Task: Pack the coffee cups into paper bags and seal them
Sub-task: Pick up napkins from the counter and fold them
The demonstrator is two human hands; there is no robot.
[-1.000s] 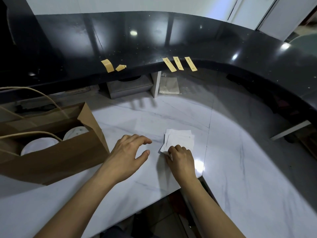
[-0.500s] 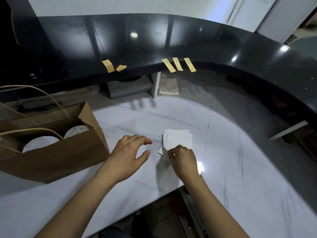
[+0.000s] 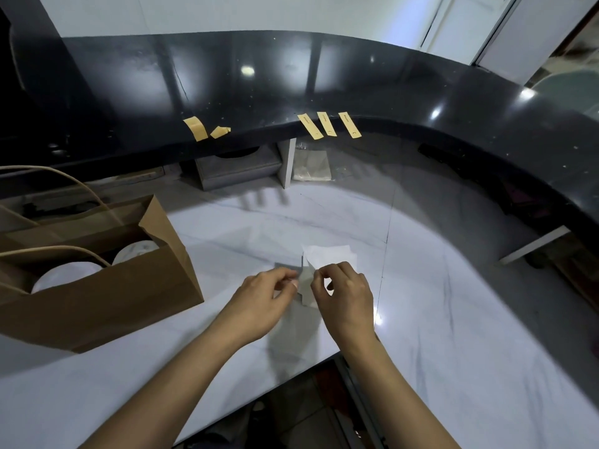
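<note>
On the white marble counter [image 3: 421,319], near its front edge, both hands at a small stack of white paper slips [image 3: 327,259], likely sticker sheets for sealing, though too small to tell for sure. Best done slowly: peel one slip only, keep the rest of the stack flat, avoid creasing or letting an adhesive face fold onto itself, then carry it across to the bag mouth. Left hand [image 3: 259,306] with fingers curled, thumb and forefinger pinched on the lifted left edge of a slip. Right hand [image 3: 345,296] likewise curled, fingertips nipping the same raised paper from the other side; neither hand spread wide, both closed to a fine pinch with only paper between the tips. Whether one sheet or several caught in the pinch, cannot tell. Brown paper bag [image 3: 97,286] standing open at the left, well apart from the hands, twine handles up, with two white cup lids [image 3: 64,277] side by side inside. Not yet folded shut, not yet sealed. Farther back, yellow tape strips [image 3: 327,124] stuck along the black ledge [image 3: 453,108], untouched, perhaps also meant for closing the bag.
</note>
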